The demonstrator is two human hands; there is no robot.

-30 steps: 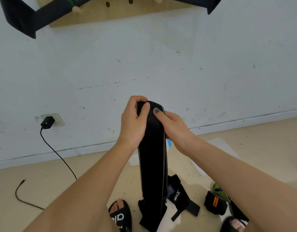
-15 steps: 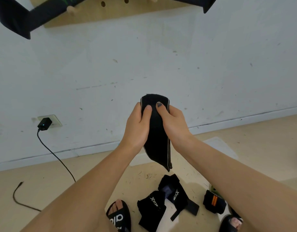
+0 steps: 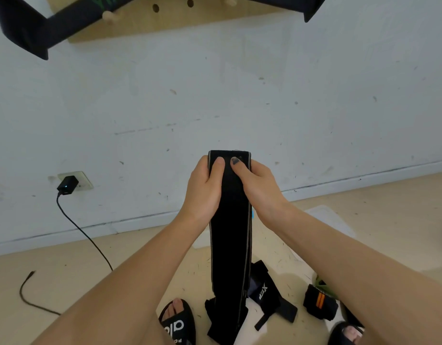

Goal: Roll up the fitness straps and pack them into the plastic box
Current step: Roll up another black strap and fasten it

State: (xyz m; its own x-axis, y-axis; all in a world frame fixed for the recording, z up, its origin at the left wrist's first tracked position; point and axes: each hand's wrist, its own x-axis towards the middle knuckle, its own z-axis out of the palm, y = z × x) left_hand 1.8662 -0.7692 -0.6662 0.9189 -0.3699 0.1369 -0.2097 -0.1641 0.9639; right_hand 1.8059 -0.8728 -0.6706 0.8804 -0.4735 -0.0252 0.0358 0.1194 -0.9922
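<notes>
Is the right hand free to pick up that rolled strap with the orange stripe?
Probably not yet: the right hand and left hand both grip the long strap, and the rolled strap lies far below on the floor.

The beige floor (image 3: 65, 277) carries black wrist wraps (image 3: 262, 290), an orange-striped rolled strap (image 3: 319, 305) and a charger cable (image 3: 33, 300).

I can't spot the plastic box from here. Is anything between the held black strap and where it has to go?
Cannot tell: no plastic box is clearly visible. Both the left hand and right hand grip the top of the strap, which hangs unrolled towards other straps on the floor.
</notes>
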